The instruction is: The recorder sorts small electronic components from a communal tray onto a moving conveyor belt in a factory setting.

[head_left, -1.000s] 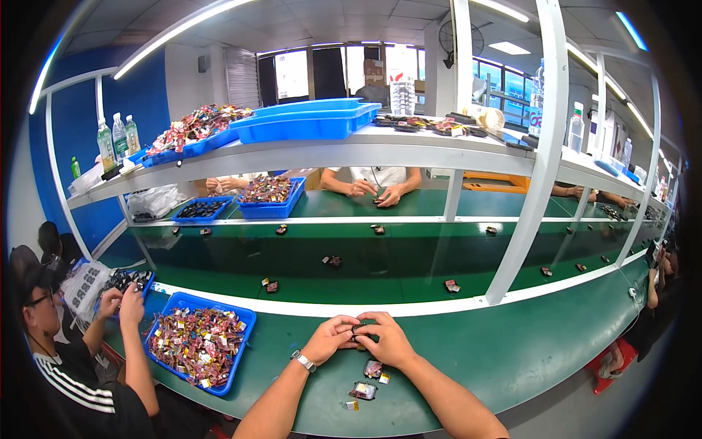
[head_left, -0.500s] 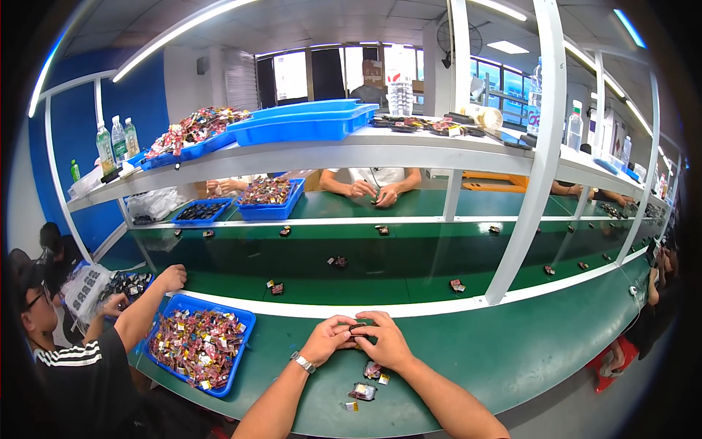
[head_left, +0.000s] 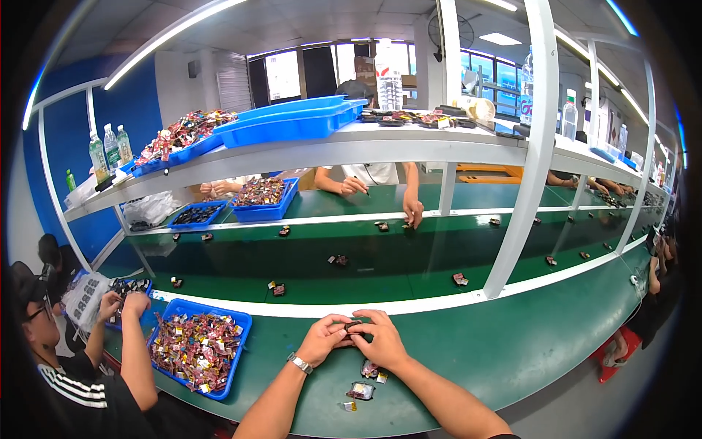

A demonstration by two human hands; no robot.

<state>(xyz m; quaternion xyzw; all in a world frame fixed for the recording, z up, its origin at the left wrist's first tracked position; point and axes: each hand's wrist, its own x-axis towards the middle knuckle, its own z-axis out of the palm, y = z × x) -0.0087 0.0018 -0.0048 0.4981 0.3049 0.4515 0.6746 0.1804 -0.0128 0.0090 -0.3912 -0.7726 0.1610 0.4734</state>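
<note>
Both my hands meet over the green bench, closed around a small black plastic part (head_left: 353,326). My left hand (head_left: 324,342), with a metal watch at the wrist, pinches its left side between thumb and fingers. The fingers of my right hand (head_left: 382,342) curl over its right side and partly hide it. Just below my hands lie a small reddish electronic assembly (head_left: 371,368) and a second one with a silvery face (head_left: 360,391). A small yellow-and-white tabbed piece (head_left: 349,405) lies nearest to me.
Left of my hands stands a blue tray (head_left: 247,322) heaped with small reddish electronic pieces. Beyond a white rail runs a green conveyor belt (head_left: 395,271) with scattered assemblies. White posts (head_left: 523,168) hold a shelf above. One co-worker (head_left: 88,366) sits at left, another across the belt.
My hands stay nearly in place around the black part. The left co-worker's reaching arm has drawn back, and an assembly now lies on the belt there. The person opposite has reached toward the belt.
</note>
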